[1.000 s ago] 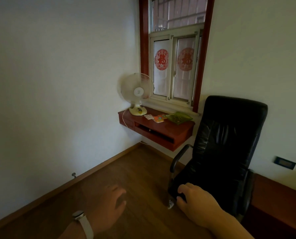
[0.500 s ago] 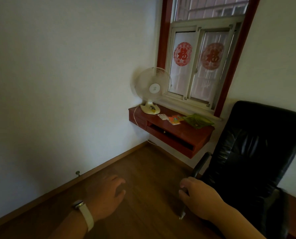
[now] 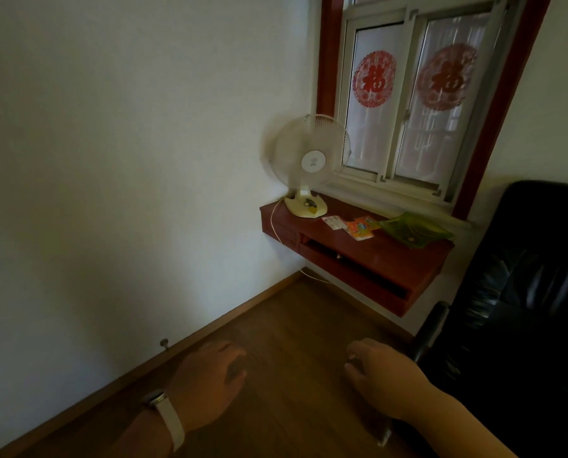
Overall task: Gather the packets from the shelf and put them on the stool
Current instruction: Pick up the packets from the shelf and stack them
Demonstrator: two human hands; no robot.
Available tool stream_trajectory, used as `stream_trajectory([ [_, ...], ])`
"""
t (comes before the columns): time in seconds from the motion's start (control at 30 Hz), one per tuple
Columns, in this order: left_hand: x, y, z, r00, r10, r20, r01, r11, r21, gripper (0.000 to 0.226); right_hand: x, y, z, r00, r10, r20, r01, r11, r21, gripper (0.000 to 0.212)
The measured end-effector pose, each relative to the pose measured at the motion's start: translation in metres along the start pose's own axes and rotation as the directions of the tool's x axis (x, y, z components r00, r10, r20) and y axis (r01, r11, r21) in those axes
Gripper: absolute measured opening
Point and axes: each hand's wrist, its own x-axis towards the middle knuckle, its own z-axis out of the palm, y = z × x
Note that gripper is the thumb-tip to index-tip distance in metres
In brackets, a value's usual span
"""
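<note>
A red wall-mounted shelf [image 3: 368, 259] hangs under the window at the right. On its top lie a white packet [image 3: 332, 222], orange packets [image 3: 362, 228] and a green packet [image 3: 414, 230]. My left hand [image 3: 209, 388], with a watch on the wrist, hovers low over the floor, fingers loosely apart and holding nothing. My right hand [image 3: 381, 375] hovers beside it with fingers curled and nothing in it. Both hands are well short of the shelf. No stool is in view.
A white desk fan [image 3: 309, 163] stands on the shelf's left end, its cord hanging down to the floor. A black leather office chair [image 3: 524, 309] stands close at the right. Wooden floor [image 3: 292, 342] stretches between me and the shelf. White walls meet at the corner.
The view has drawn closer to the shelf and swung left, so the chair sits further right. Both hands keep roughly the same low position, the right one shifted slightly rightward.
</note>
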Motion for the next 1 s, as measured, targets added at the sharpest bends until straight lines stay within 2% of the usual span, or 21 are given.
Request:
stream_trajectory([
  [0.27, 0.154, 0.021, -0.011, 1.0, -0.01, -0.024, 0.012, 0.994, 0.105, 0.051, 0.129, 0.079, -0.053, 1.0, 0.005, 0.031, -0.007, 0.998, 0.062, 0.025],
  [0.4, 0.223, 0.048, -0.015, 0.996, 0.04, -0.086, -0.032, 0.995, 0.091, 0.045, 0.178, 0.122, -0.09, 1.0, 0.0, 0.002, 0.0, 0.998, 0.07, 0.02],
  [0.53, 0.276, 0.06, -0.015, 0.992, 0.078, -0.1, -0.067, 0.993, 0.101, 0.061, 0.222, 0.151, -0.112, 0.999, -0.006, -0.034, 0.009, 0.995, 0.103, 0.017],
  [0.67, 0.328, 0.053, -0.016, 0.992, 0.087, -0.088, -0.078, 0.992, 0.104, 0.07, 0.267, 0.165, -0.117, 1.0, -0.025, 0.008, 0.024, 0.995, 0.098, 0.018],
  [0.73, 0.357, 0.048, -0.011, 0.993, 0.082, -0.079, -0.075, 0.993, 0.093, 0.066, 0.291, 0.171, -0.116, 0.999, -0.021, 0.037, 0.017, 0.996, 0.089, 0.018],
  [0.83, 0.395, 0.04, -0.002, 0.998, 0.064, -0.029, -0.062, 0.996, 0.059, 0.047, 0.327, 0.179, -0.111, 0.997, 0.003, 0.077, -0.009, 0.997, 0.071, 0.015],
  [1.0, 0.489, 0.006, 0.023, 0.991, 0.112, -0.08, -0.111, 0.994, 0.009, 0.035, 0.403, 0.192, -0.106, 0.993, 0.053, 0.104, -0.058, 0.997, 0.041, 0.01],
])
